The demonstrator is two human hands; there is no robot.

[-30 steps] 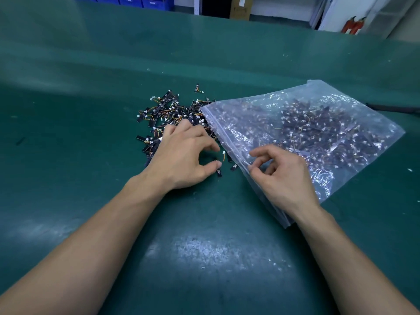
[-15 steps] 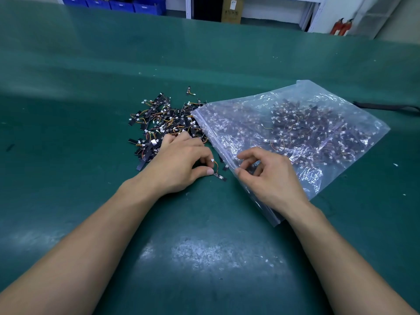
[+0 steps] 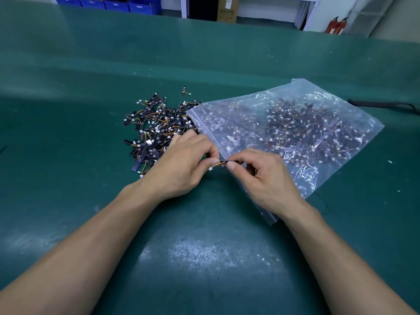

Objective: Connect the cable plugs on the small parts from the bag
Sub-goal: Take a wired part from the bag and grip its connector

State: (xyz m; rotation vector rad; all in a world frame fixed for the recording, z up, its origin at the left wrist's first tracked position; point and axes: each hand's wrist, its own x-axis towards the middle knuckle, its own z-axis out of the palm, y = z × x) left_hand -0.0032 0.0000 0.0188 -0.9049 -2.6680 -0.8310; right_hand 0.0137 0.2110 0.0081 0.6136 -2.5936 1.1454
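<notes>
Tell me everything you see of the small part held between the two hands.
The small black flat strip part lies roughly level between the hands. A short orange-yellow lead curves from it to a white plug, unconnected. The right hand pinches the strip; the left hand pinches the lead.

My left hand (image 3: pixel 181 169) and right hand (image 3: pixel 268 181), both bare with short-trimmed nails, and my left forearm (image 3: pixel 91 242) and right forearm (image 3: pixel 341 258), uncovered along their whole visible length.

We stand in a factory assembly workshop: a wide green matted worktop (image 3: pixel 204 53), stacked blue plastic storage bins (image 3: pixel 118 4), and red fire extinguishers (image 3: pixel 336 25) behind it.
</notes>
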